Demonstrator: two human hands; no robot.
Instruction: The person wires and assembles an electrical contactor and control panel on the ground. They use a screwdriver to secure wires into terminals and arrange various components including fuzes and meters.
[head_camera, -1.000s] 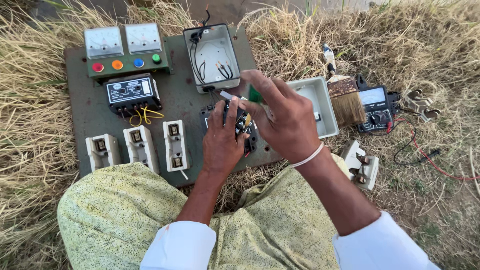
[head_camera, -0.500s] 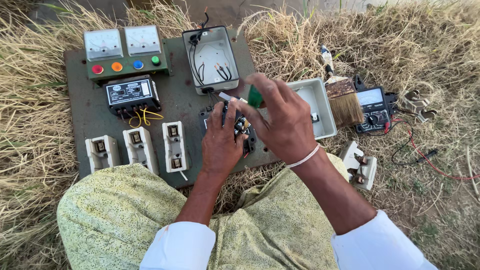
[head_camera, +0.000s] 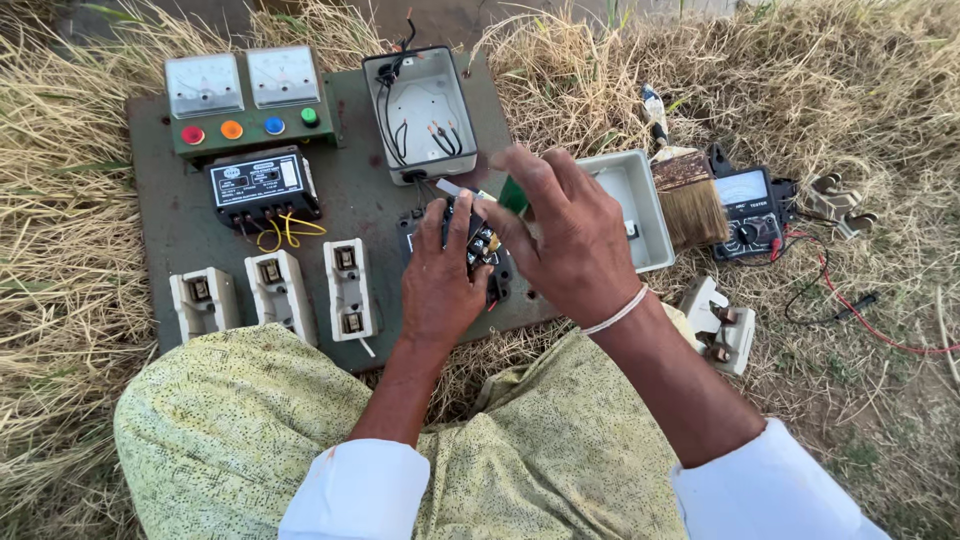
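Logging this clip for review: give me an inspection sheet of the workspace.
Surface: green board lying on dry grass.
Job's things: black contactor on the board; green-handled screwdriver over it.
Clutter: two meters, four coloured buttons, black relay, three white fuse holders, open box, lid, brush, multimeter.
Grippers: left hand rests on the contactor; right hand holds the screwdriver.
Cables: yellow wires by the relay; red lead in the grass.
Surroundings: dry grass.
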